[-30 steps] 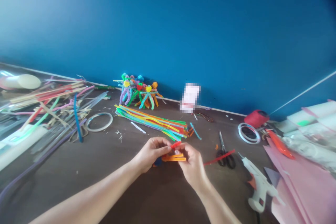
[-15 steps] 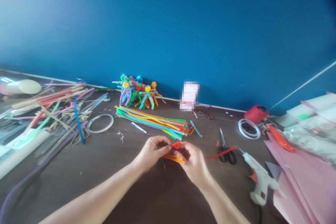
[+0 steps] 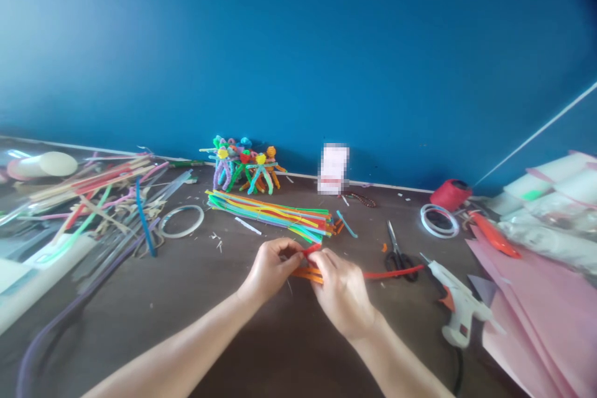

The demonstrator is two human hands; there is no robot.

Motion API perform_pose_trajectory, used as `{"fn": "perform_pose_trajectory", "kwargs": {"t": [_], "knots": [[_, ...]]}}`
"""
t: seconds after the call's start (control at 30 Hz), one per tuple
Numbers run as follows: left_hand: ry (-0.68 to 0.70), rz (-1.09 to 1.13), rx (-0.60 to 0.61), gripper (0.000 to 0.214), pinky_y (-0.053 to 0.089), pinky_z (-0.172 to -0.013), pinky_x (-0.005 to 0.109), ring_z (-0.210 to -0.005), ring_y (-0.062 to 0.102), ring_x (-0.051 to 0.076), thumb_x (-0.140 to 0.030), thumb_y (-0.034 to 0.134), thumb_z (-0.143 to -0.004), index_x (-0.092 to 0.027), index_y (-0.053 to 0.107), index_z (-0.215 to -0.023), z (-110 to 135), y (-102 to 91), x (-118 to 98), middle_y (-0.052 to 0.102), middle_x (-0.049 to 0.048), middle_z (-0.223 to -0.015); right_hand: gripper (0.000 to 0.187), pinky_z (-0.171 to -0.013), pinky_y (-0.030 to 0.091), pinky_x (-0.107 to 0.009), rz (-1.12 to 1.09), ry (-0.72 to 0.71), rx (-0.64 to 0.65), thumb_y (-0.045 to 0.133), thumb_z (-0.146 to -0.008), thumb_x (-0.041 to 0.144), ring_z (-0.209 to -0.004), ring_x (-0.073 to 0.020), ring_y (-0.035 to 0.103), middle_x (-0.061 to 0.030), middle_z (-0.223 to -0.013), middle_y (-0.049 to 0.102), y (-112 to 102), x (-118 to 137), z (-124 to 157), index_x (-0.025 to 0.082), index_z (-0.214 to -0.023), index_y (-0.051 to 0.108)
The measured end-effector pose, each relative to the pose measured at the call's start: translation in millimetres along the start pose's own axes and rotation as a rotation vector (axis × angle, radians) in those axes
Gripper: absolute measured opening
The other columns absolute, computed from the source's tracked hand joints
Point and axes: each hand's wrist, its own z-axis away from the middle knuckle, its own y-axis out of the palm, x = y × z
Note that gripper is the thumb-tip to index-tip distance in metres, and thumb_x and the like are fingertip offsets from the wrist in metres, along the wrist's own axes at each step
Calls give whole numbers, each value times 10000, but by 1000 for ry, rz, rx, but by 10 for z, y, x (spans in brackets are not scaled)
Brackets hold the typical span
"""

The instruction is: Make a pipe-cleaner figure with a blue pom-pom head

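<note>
My left hand (image 3: 273,268) pinches orange pipe cleaners (image 3: 308,273) together with a red pipe cleaner (image 3: 392,274) near the middle of the table. From the other side, my right hand (image 3: 339,286) has its fingers closed on the red one at the join. The red pipe cleaner's long tail sticks out to the right past my right hand, over the handles of the scissors (image 3: 394,242). My fingers partly hide where red and orange meet. Just behind my hands lies a bundle of coloured pipe cleaners (image 3: 270,208).
Pipe-cleaner figures (image 3: 245,165) stand by the blue wall. To the right are a glue gun (image 3: 459,305), a tape roll (image 3: 439,221), red thread spool (image 3: 450,195), red cutter (image 3: 494,235) and pink sheets (image 3: 536,305). Mixed sticks and strips (image 3: 100,205) pile up at left, beside a ring (image 3: 181,222).
My right hand has closed in and turned over the red pipe cleaner, covering more of the join. The red tail now lies more level. The view has shifted slightly.
</note>
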Motion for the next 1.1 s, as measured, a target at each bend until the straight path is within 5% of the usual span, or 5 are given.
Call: {"fn": "perform_pose_trajectory", "kwargs": {"t": [0.23,0.5,0.73,0.93,1.1], "knots": [[145,-374,-21,120,383,-551,198,-579,525,113,-151,494,-674,-166,613,-683,73,-32,-86,608,1,-638,181,-524,324,-257,189,-136,-2,416,-781,58,-597,-146,467,-18,-665,490,-105,50,-23,180,-699,522],[318,-612,262,183,354,-545,200,-574,534,116,-95,481,-644,-180,642,-668,95,-185,-236,613,0,-625,97,-680,395,-259,-251,-34,88,514,-772,118,-745,-149,508,-21,-750,564,-210,-11,-67,187,-727,566],[127,-225,472,113,377,-529,193,-548,516,106,-192,531,-694,-141,631,-703,104,-226,-291,603,10,-618,80,-537,387,-197,-847,357,317,579,-719,211,-550,-98,515,28,-585,572,-218,-158,-102,164,-656,567],[-162,362,351,243,376,-478,191,-496,500,87,-353,610,-670,-119,550,-694,92,-120,-202,559,3,-591,124,-519,355,-195,-1003,455,216,599,-682,243,-529,-84,467,36,-557,538,-174,-166,-131,143,-619,561],[-169,344,179,255,303,-405,161,-428,407,55,-372,593,-680,-125,529,-666,96,-41,-194,491,-37,-506,143,-538,399,-205,-944,486,139,553,-718,255,-551,-106,515,8,-583,575,-84,-65,-90,139,-642,588]]}}
